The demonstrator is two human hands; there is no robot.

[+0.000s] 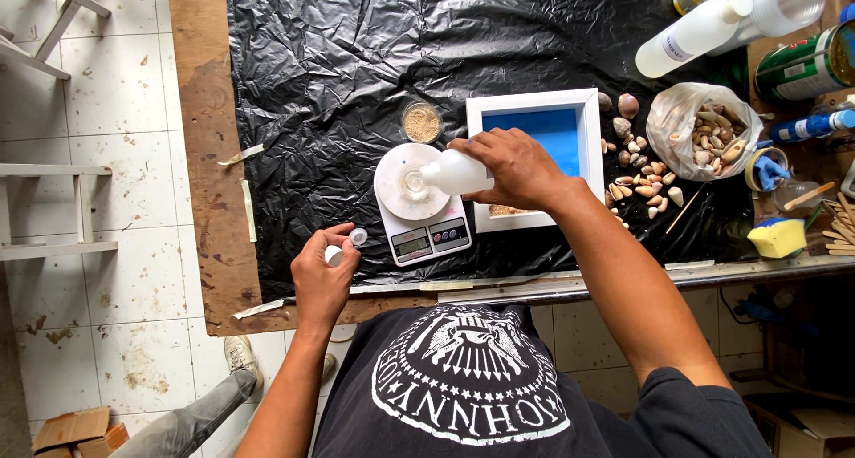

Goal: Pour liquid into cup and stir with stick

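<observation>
My right hand (512, 166) grips a white plastic bottle (454, 172), tipped sideways with its mouth over a clear cup (412, 182). The cup stands on the round white platform of a small digital scale (426, 219). My left hand (322, 275) is nearer the table's front edge and holds the bottle's small white cap (333, 254), with a second small round cap (358, 236) at the fingertips. Behind the right hand lies a white frame with a blue inside (539, 124) and some sand at its near end.
A black plastic sheet (329, 57) covers the wooden table. A small cup of sand (421, 122) stands behind the scale. Seashells (643, 180) and a bag of shells (704, 130) lie to the right, with bottles (690, 35), a can, a yellow sponge (777, 237) and wooden sticks.
</observation>
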